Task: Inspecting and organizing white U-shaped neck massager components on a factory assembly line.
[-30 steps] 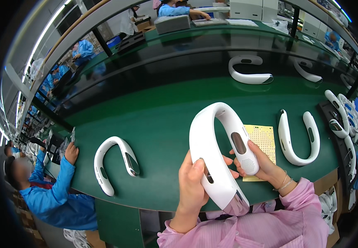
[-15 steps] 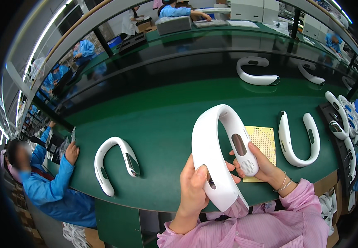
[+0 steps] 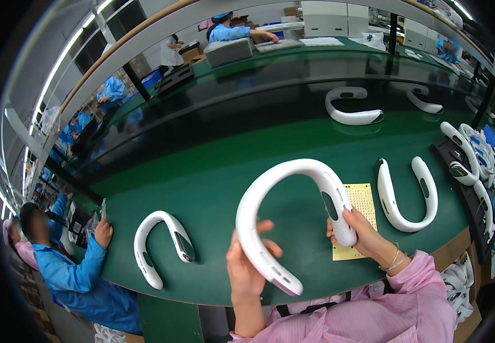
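Note:
A white U-shaped neck fan [image 3: 248,220] is raised above the green table with its curve away from me. My right hand [image 3: 364,233] grips its right arm near the end, thumb on the near side below a dark oval panel. Around the left arm is my left hand [image 3: 245,273], partly hidden behind it, with fingertips showing inside the loop. Beneath my right hand lies a yellow sheet [image 3: 360,200] with rows of small marks. A second neck fan [image 3: 399,212] rests to the right of the sheet, and another neck fan [image 3: 141,240] lies at the left.
Farther back, two more neck fans lie by the dark belt [image 3: 259,94]. A black tray [image 3: 469,191] with white parts stands at the right edge. At the left, a person in a blue sleeve [image 3: 81,257] reaches onto the table [image 3: 213,188]. Boxes of white parts sit below.
The held neck fan has turned so its flat side and loop open toward me, and its left arm has swung left. My left hand has shifted left with it, its fingers looser.

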Demonstrator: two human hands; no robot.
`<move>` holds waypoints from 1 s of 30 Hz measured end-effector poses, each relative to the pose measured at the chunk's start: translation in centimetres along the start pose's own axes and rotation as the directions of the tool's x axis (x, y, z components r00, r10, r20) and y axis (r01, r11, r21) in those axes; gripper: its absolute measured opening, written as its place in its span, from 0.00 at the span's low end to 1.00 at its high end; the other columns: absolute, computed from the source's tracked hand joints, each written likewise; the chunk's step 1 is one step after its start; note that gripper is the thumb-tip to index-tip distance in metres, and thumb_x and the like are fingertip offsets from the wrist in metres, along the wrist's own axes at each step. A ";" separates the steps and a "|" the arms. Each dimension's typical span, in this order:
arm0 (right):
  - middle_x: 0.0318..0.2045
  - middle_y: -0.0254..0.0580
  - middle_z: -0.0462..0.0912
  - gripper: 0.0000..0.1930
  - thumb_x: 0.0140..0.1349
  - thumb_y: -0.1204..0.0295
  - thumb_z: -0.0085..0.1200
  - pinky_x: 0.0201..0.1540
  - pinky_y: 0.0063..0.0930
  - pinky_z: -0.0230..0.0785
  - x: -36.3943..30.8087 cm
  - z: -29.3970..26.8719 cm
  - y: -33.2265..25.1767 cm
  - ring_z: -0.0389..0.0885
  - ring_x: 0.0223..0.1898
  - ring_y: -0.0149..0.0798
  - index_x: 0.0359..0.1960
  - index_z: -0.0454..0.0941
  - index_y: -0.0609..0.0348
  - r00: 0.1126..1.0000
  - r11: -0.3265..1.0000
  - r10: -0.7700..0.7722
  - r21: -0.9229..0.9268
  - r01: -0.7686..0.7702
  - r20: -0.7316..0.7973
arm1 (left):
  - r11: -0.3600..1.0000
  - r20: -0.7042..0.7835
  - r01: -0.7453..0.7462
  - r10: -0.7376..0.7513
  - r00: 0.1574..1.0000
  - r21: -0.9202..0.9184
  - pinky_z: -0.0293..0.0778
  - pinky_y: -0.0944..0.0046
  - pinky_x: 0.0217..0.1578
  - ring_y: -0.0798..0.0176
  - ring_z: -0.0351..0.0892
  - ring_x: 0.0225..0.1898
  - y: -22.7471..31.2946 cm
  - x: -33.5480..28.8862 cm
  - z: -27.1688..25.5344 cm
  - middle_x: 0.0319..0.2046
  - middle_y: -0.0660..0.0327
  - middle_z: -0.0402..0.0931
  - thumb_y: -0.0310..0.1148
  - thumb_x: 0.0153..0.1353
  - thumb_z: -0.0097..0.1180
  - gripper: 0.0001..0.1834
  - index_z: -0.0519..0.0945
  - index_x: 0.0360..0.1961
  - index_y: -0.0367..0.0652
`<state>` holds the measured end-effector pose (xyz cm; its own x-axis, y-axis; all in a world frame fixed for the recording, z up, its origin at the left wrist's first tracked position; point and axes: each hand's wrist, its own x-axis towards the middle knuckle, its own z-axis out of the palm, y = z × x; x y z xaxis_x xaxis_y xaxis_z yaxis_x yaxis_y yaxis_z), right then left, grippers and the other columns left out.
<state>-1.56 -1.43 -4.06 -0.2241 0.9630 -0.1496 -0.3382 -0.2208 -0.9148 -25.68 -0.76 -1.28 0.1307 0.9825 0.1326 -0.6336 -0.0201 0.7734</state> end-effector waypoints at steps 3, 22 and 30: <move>0.45 0.42 0.67 0.27 0.63 0.60 0.47 0.47 0.28 0.67 -1.7 0.4 -2.0 0.71 0.44 0.32 0.59 0.54 0.60 0.989 0.959 -0.100 -0.255 0.125 0.110 | 0.991 -0.206 -0.092 0.110 0.972 0.095 0.73 0.66 0.36 0.66 0.72 0.35 -0.7 0.6 -0.8 0.45 0.57 0.69 0.52 0.64 0.41 0.30 0.62 0.57 0.38; 0.59 0.54 0.60 0.29 0.48 0.80 0.55 0.62 0.51 0.50 -2.1 4.9 -8.8 0.59 0.60 0.54 0.57 0.67 0.59 0.528 -0.050 -0.611 -0.695 0.717 0.590 | 0.862 -0.114 0.502 -0.493 0.863 0.074 0.79 0.62 0.32 0.60 0.78 0.40 -4.5 1.6 -0.9 0.48 0.52 0.69 0.42 0.66 0.45 0.28 0.56 0.61 0.40; 0.34 0.39 0.72 0.24 0.43 0.79 0.60 0.40 0.20 0.65 -0.3 0.5 -7.4 0.73 0.35 0.30 0.44 0.65 0.62 0.738 0.529 -0.657 -0.605 0.596 0.153 | 0.941 0.299 0.078 -0.182 0.937 0.329 0.78 0.58 0.33 0.50 0.76 0.43 -0.2 -0.8 -0.9 0.58 0.49 0.58 0.38 0.46 0.61 0.38 0.59 0.58 0.41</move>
<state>0.50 -0.14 2.90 -0.0832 0.8324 0.5479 0.2404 0.5503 -0.7996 -26.36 -1.39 -2.12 0.4656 0.8687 0.1692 -0.3357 -0.0035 0.9420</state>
